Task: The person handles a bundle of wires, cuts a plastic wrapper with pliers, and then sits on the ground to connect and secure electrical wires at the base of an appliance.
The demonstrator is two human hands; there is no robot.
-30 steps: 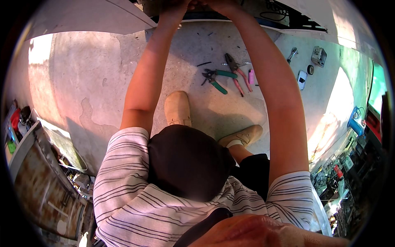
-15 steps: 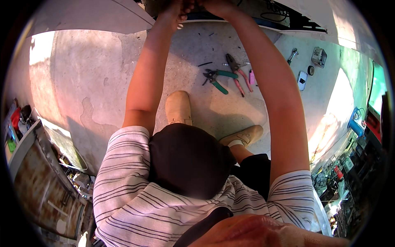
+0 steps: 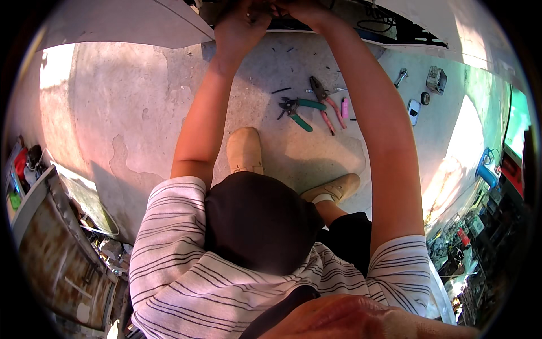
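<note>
I saw the left hand (image 3: 243, 28) and the right hand (image 3: 305, 12) close together at the dark gap (image 3: 407, 29), but the fingers were in its shadow, so I could not tell if they were spread out or pinching something. Loopy black wires (image 3: 370, 22) were inside the gap, to the right of both hands. Outside the gap, the red-handled pliers (image 3: 318, 88) and the green-handled cutters (image 3: 291, 105) lay next to each other on the floor (image 3: 141, 113).
</note>
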